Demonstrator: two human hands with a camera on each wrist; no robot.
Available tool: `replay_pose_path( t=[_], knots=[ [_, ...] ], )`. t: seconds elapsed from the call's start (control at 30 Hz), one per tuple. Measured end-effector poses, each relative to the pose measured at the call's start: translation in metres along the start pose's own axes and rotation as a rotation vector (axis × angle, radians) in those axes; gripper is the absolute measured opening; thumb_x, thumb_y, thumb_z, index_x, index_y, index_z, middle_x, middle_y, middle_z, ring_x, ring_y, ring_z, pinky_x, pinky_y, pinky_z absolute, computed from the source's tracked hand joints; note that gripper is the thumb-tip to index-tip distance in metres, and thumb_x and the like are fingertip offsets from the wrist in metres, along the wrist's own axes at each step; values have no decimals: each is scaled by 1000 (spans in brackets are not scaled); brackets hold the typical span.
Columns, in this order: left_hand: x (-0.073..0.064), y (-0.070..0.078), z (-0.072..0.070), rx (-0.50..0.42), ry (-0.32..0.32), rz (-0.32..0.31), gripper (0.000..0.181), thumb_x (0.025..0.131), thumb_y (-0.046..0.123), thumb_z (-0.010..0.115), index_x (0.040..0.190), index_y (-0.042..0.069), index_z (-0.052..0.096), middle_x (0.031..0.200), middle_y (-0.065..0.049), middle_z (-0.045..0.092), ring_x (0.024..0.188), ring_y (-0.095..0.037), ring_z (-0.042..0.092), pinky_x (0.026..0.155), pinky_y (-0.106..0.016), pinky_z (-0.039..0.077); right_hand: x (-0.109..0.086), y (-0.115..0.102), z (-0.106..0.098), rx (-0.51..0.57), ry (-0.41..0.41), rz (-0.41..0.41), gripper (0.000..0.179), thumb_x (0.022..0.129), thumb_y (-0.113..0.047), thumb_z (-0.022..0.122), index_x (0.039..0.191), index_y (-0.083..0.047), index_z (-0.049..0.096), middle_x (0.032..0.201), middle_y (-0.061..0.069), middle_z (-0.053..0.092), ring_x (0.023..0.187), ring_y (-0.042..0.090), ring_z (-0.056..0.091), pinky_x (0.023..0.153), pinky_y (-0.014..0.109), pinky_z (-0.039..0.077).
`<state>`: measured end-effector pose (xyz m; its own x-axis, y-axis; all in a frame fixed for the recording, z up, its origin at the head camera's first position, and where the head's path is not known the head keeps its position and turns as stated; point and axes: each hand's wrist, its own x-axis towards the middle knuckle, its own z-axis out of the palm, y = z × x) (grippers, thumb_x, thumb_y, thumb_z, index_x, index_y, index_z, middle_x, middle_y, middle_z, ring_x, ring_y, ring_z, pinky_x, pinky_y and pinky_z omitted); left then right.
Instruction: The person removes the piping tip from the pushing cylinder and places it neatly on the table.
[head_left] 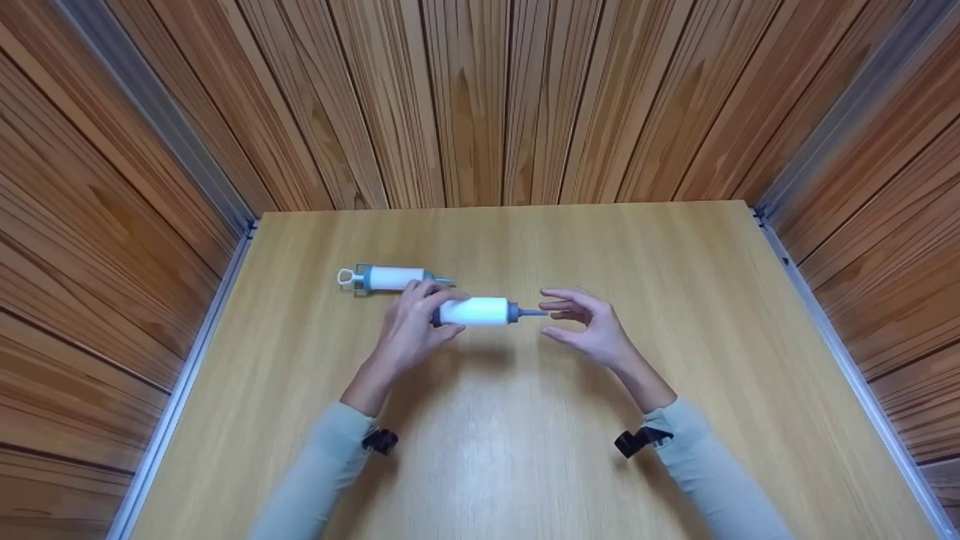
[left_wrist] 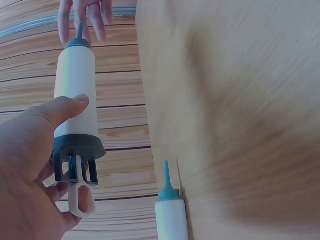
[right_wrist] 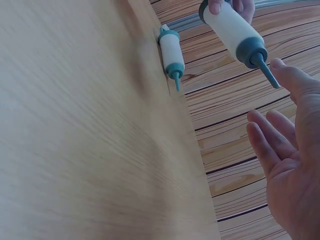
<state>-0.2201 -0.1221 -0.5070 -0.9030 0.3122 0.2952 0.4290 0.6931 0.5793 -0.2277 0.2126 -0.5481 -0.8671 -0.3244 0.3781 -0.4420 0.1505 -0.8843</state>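
Note:
My left hand (head_left: 411, 324) grips a white syringe (head_left: 484, 310) with blue-grey ends by its rear part, holding it above the table. Its narrow nozzle (right_wrist: 265, 70) points right, toward my other hand. In the left wrist view the thumb lies along the white barrel (left_wrist: 76, 75), and a white ring handle (left_wrist: 81, 200) sticks out at the back end. My right hand (head_left: 589, 324) is raised just beyond the nozzle tip, its fingers spread and loosely bent with nothing between them. A second, similar syringe (head_left: 397, 278) lies on the table behind my left hand, nozzle also to the right.
The light wooden table (head_left: 487, 420) is bordered by wood-panelled walls (head_left: 472, 105) at the back and both sides. Metal rails (head_left: 199, 330) run along its side edges. Dark wrist-worn devices (head_left: 381, 441) sit at both sleeve cuffs.

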Motion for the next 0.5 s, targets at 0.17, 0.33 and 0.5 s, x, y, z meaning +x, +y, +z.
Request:
replay_pose_path(
  t=[0.17, 0.33, 0.5],
  knots=[
    [2, 6, 6, -13, -7, -1, 43, 93, 19, 95, 134, 19, 82, 138, -14, 75, 127, -39, 64, 109, -61, 57, 0, 0, 6, 23, -8, -3, 56, 90, 13, 85, 144, 7, 70, 139, -6, 76, 122, 3, 77, 105, 22, 63],
    [5, 11, 10, -36, -28, -8, 44, 94, 19, 94, 136, 20, 81, 138, -14, 74, 129, -38, 64, 111, -61, 56, 3, 0, 11, 29, -16, -9, 54, 92, 12, 84, 143, 7, 70, 141, 20, 76, 120, 0, 77, 105, 24, 64],
    [9, 16, 12, -39, -28, 1, 44, 95, 20, 93, 137, 20, 80, 137, -12, 74, 130, -38, 63, 113, -62, 52, 6, -1, 16, 48, -3, -21, 49, 93, 12, 83, 140, 7, 72, 143, 33, 71, 119, 1, 76, 106, 20, 62]
  ],
)
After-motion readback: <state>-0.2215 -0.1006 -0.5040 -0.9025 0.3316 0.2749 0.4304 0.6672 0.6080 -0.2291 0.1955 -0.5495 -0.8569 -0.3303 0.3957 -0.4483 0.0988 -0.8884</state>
